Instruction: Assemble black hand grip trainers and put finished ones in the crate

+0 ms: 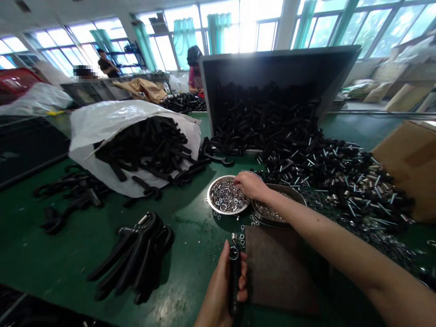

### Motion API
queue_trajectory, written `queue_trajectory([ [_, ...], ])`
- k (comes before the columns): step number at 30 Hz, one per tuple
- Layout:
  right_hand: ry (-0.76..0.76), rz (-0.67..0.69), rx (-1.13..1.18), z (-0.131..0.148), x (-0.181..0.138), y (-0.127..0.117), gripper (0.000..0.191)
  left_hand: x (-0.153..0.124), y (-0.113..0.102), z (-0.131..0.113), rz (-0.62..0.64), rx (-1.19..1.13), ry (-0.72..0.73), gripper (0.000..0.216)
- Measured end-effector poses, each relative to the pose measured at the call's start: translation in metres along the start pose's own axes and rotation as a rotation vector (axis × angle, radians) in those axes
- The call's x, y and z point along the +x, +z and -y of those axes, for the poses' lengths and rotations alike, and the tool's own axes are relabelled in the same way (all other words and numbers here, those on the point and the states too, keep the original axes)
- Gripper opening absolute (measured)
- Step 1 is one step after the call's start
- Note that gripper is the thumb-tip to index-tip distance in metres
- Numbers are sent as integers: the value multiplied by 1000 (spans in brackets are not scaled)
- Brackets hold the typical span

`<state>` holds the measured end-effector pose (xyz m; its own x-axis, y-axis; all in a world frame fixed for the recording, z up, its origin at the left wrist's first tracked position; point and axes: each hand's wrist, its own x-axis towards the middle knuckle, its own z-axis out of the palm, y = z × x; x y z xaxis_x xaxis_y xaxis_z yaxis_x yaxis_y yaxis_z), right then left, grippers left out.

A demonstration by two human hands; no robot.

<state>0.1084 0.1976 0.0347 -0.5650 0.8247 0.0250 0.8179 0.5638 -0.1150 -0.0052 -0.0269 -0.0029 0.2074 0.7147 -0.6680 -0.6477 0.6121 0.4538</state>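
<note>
A black handle (235, 279) was held in the left grip (220, 286), which was closed around its shaft. The shaft was cradled between the thumb on one side and the curled fingers on the other, with its upper end left uncovered. A smooth, dark surface was shown, topped by a shiny ring (234, 253) and a small silver piece (234, 237). The handle was pointed away from the body, its long axis running almost straight up the view, ring end farthest.

The right grip (252, 184) was lowered over a round dish (209, 200) filled with small metal rings; whether anything was pinched by its fingertips cannot be told. A second dish (301, 198) was partly covered by the right forearm. Just beside the held handle, a flat brown board (279, 272) was laid on the green counter (190, 272), with loose nuts (242, 237) scattered along its far left corner.

Farther left, a bundle of black handles (136, 259) was stacked. Beyond, more black parts were contained in a white bag (136, 109) and a tipped grey bin (279, 56). At the right, a cardboard box (408, 163) was placed behind a heap of bolted parts (357, 181).
</note>
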Motion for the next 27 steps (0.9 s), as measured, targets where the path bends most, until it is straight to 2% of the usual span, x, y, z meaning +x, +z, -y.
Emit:
queue_trajectory([
  [4, 188, -51, -66, -52, -7, -10, 27, 3, -2, 1, 4, -3, -13, 56],
  [7, 268, -22, -88, -84, -13, -8, 25, 5, 0, 2, 1, -6, -14, 59],
  [9, 279, 1, -83, -95, -15, -5, 23, 5, 3, 2, -17, -21, -9, 61],
  [12, 272, -22, -73, -95, -18, -8, 22, 4, 9, -2, -40, -69, -19, 55],
  [15, 249, -89, -65, -81, -30, -22, 30, 1, 13, -8, 19, -215, -76, 37],
  [18, 170, -182, 39, -51, -61, -42, 28, 1, 16, -13, 119, -379, -88, 30],
  [20, 7, -258, 292, -22, -93, -51, 22, 2, 17, -14, 146, -434, -59, 32],
  [21, -65, -252, 406, -7, -110, -54, 21, 3, 17, -13, 149, -445, -35, 33],
  [24, -186, -238, 543, 36, -155, -49, 19, 4, 20, -9, 164, -432, 38, 32],
  [27, -258, -279, 554, 66, -179, -31, 24, 1, 26, -1, 171, -406, 89, 27],
])
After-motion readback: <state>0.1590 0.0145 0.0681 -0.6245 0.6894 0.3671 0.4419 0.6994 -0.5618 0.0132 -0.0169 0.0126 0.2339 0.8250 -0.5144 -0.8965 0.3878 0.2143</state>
